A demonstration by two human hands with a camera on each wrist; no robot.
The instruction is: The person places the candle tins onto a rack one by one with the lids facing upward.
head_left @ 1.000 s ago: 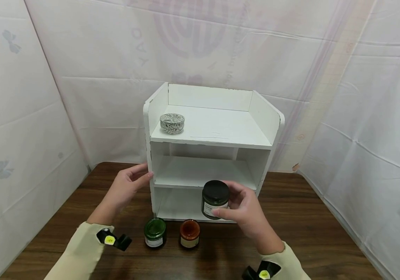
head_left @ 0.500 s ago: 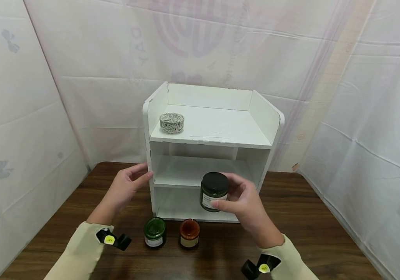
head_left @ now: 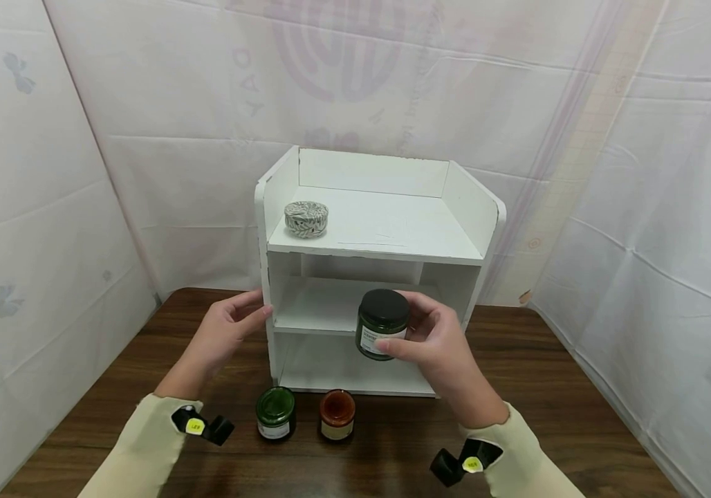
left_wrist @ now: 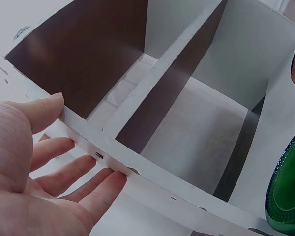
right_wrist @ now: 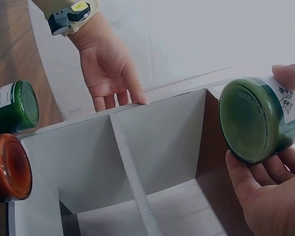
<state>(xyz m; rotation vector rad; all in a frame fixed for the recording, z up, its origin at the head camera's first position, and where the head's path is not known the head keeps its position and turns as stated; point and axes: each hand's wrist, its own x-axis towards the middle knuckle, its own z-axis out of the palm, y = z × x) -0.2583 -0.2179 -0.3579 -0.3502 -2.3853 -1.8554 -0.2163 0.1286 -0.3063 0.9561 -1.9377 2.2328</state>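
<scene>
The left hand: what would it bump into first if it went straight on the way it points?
The left hand would probably meet the left side panel of the white shelf; its fingers seem to touch it.

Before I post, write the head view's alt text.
The right hand holds a black-lidded green jar before a white three-tier shelf; the left hand touches its left side. A leaf-patterned tin tops it; another green jar and an amber jar stand on the table.

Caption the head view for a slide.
Left hand touching a white shelf, right hand holding a black-lidded green jar before it.
</scene>
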